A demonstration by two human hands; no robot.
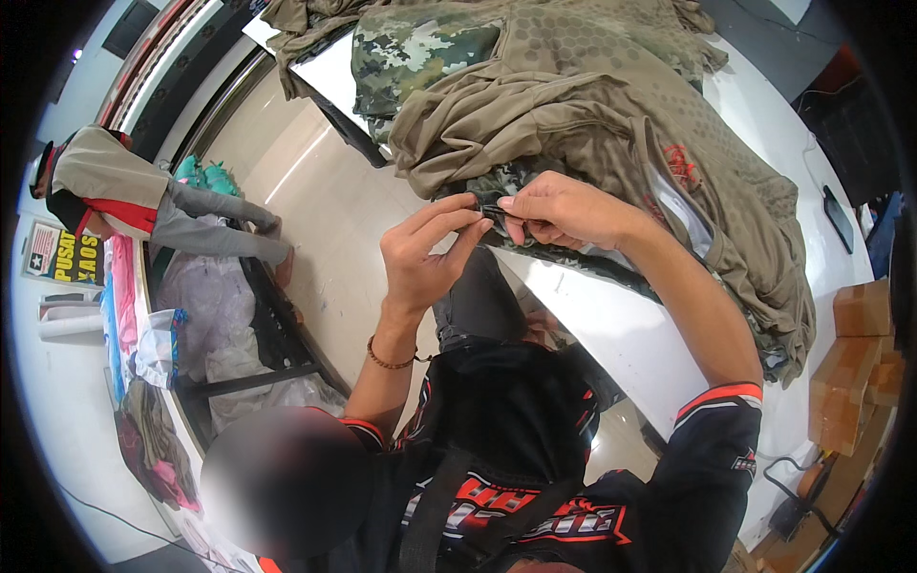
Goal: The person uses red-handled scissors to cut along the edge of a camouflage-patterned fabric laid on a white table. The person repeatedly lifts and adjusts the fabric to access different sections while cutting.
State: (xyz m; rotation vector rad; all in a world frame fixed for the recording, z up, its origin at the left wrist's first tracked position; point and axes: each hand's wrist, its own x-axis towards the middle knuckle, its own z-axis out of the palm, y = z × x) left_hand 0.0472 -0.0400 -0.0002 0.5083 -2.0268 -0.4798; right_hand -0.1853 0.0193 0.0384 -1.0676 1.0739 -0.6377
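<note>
With thumb and fingertips pressed together, my left hand (417, 263) pinches one end of a small dark piece (490, 209), and my right hand (570, 212) pinches the other, its remaining fingers curled under – I can't tell whether the piece is joined to the cloth behind it. It sits up between my two hands, in front of a heap of olive-brown patterned garments (535, 110) spread along the white table (597, 306). A dark phone (838, 220) lies farther right on that tabletop – near some cardboard boxes (845, 392).
</note>
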